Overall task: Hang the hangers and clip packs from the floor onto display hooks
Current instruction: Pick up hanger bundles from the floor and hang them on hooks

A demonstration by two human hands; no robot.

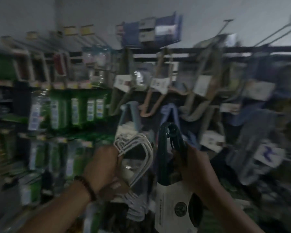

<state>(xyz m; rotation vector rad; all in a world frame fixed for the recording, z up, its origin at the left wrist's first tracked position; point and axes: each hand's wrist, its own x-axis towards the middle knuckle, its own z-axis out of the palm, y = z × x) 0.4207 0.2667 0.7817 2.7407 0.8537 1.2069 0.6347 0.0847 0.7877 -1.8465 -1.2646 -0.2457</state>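
White hangers [136, 148], a thin-limbed bundle, sit in the left hand [104, 169], whose fingers curl round them just below the hook ends. Dark green hangers [166, 145], banded by a white card sleeve [173, 202], are gripped near their necks by the right hand [190, 165]. Both bundles are held up before the display, off the floor. They look light, stiff and smooth, likely to fan apart, so the neck seems the soundest hold. Beyond, beige hanger packs [159, 84] dangle from display hooks [274, 33]; everything is blurred.
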